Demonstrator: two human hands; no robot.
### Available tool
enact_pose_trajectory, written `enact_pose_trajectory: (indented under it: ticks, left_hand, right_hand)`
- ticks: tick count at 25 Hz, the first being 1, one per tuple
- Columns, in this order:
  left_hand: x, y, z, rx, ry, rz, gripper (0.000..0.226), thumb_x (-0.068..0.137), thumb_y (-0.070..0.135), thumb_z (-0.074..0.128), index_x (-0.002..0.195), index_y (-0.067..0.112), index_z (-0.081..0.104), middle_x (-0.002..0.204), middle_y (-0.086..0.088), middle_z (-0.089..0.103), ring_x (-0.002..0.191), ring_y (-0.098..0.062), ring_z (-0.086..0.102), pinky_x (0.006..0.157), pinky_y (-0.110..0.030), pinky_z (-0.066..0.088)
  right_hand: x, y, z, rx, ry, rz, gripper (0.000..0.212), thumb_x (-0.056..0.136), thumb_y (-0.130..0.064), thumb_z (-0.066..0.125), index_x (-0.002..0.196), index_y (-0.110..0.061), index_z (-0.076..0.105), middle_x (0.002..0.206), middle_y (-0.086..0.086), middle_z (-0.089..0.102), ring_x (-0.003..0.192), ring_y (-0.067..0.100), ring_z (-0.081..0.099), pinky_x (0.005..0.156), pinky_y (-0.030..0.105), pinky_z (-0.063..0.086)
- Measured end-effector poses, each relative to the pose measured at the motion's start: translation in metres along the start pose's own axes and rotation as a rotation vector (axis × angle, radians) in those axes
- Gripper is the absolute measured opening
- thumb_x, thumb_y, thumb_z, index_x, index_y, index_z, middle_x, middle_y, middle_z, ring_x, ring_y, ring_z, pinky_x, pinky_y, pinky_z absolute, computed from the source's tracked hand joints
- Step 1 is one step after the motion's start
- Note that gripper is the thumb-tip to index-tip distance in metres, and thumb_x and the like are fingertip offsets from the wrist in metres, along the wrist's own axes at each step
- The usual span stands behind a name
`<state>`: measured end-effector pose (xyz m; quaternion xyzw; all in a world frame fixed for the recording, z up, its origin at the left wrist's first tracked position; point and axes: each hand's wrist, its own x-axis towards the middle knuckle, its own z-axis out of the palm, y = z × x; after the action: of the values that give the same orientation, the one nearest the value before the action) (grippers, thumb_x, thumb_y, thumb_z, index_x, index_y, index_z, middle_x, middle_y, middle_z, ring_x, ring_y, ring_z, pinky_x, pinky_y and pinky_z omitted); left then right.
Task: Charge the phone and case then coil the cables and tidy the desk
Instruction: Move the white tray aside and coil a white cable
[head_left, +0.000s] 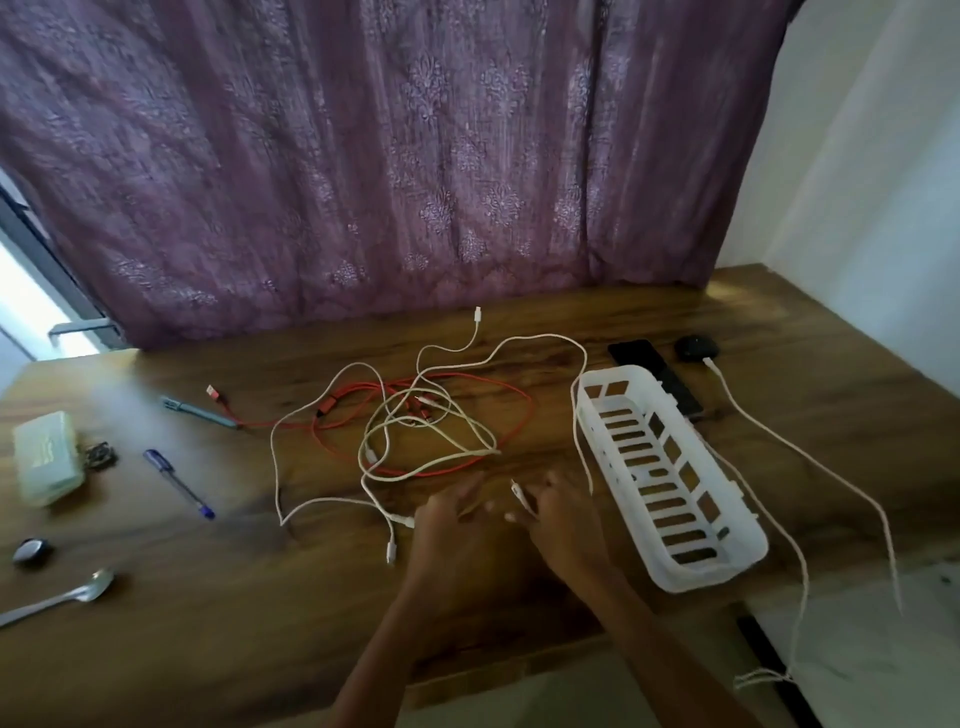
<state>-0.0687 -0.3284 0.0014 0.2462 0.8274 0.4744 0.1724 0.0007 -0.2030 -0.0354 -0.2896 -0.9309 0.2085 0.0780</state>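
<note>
A tangle of white cables (395, 431) and a red cable (467, 395) lies in the middle of the wooden desk (208, 571). My left hand (447, 525) is stretched out low over the desk, fingers spread near a white cable's plug end. My right hand (558, 512) is just to its right and pinches the plug end of a white cable (519, 493). A black phone (654, 371) lies behind the basket. Beside it is a black round case (696, 347) with a white cable (779, 436) plugged in, trailing off the desk's right edge.
A white slotted basket (670, 478) stands right of my hands. On the left lie a teal pen (200, 411), a blue pen (179, 483), a pale plastic box (48, 457), a spoon (67, 597) and a small dark round object (31, 551). A purple curtain (363, 156) hangs behind.
</note>
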Motion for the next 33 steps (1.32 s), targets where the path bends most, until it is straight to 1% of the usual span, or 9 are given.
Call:
enact_pose_trajectory:
  ticks: [4,8,11,14,17,22,26,30,33]
  left_hand:
    - [-0.002,-0.008,-0.016,-0.022,-0.084,0.066,0.03,0.086,0.01,0.061,0.076,0.039,0.06,0.059,0.032,0.058,0.065,0.023,0.054,0.058,0.002,0.039]
    - [0.008,-0.008,-0.025,0.17,-0.052,0.335,0.04,0.086,0.001,0.053,0.12,0.021,0.06,0.109,0.015,0.063,0.105,0.0,0.059,0.085,-0.003,0.041]
    - [0.024,0.007,-0.035,0.329,-0.046,0.679,0.055,0.083,-0.009,0.054,0.134,0.011,0.047,0.137,-0.01,0.05,0.13,-0.022,0.044,0.103,-0.031,0.042]
    - [0.041,0.032,-0.056,0.392,-0.033,0.849,0.057,0.08,-0.005,0.061,0.133,0.009,0.046,0.128,-0.014,0.056,0.12,-0.026,0.053,0.095,-0.034,0.049]
    - [0.054,0.056,-0.084,0.33,0.048,0.867,0.036,0.085,0.013,0.054,0.121,0.01,0.058,0.103,-0.007,0.068,0.092,-0.018,0.064,0.073,-0.026,0.053]
    - [0.065,0.087,-0.103,0.111,0.133,0.55,0.011,0.087,0.011,0.06,0.081,0.011,0.069,0.066,-0.004,0.068,0.059,-0.018,0.063,0.057,-0.032,0.051]
    - [0.057,0.103,-0.121,-0.758,-0.214,0.029,0.01,0.082,0.006,0.058,0.079,0.006,0.068,0.073,-0.007,0.07,0.066,-0.015,0.067,0.066,-0.024,0.057]
    - [0.05,0.118,-0.138,-0.877,-0.606,-0.003,0.024,0.074,0.005,0.054,0.087,0.007,0.073,0.076,-0.003,0.071,0.065,-0.009,0.068,0.061,-0.02,0.056]
    - [0.058,0.129,-0.138,-0.977,-0.587,0.053,0.03,0.075,0.0,0.051,0.098,0.005,0.07,0.082,-0.006,0.072,0.074,-0.011,0.07,0.067,-0.021,0.057]
  right_hand:
    - [-0.008,-0.014,0.009,-0.028,0.18,0.083,0.028,0.094,-0.035,0.049,0.111,-0.018,0.065,0.115,0.0,0.059,0.11,0.012,0.047,0.088,0.02,0.034]
    - [-0.008,-0.035,-0.003,0.094,0.231,0.077,0.026,0.096,-0.03,0.047,0.115,-0.021,0.062,0.11,0.0,0.063,0.097,0.012,0.057,0.083,0.02,0.043]
    - [-0.005,-0.059,-0.033,0.163,0.272,-0.057,0.024,0.094,-0.016,0.05,0.115,-0.017,0.063,0.107,-0.002,0.065,0.095,0.008,0.058,0.083,0.015,0.043]
    - [0.004,-0.082,-0.077,0.348,0.395,-0.168,0.016,0.086,-0.009,0.061,0.1,-0.013,0.068,0.089,-0.011,0.063,0.076,-0.008,0.055,0.071,0.004,0.044]
    - [0.021,-0.098,-0.114,0.553,0.415,-0.29,0.007,0.078,-0.011,0.071,0.085,-0.011,0.07,0.075,-0.013,0.066,0.069,-0.005,0.062,0.066,0.007,0.048]
    - [0.058,-0.106,-0.136,0.789,0.367,-0.356,0.009,0.075,-0.016,0.075,0.078,-0.02,0.067,0.074,-0.009,0.068,0.071,0.001,0.063,0.066,0.014,0.049]
    - [0.076,-0.093,-0.134,0.878,0.397,-0.39,0.008,0.084,-0.016,0.065,0.088,-0.021,0.07,0.077,-0.006,0.072,0.075,0.008,0.067,0.071,0.023,0.053]
    - [0.088,-0.101,-0.132,0.884,0.38,-0.43,0.017,0.089,-0.02,0.059,0.098,-0.032,0.066,0.087,-0.025,0.07,0.084,-0.001,0.065,0.074,0.017,0.05]
    - [0.097,-0.109,-0.123,0.709,0.372,-0.416,0.026,0.087,-0.035,0.049,0.102,-0.024,0.069,0.081,-0.011,0.071,0.077,0.01,0.066,0.07,0.03,0.053]
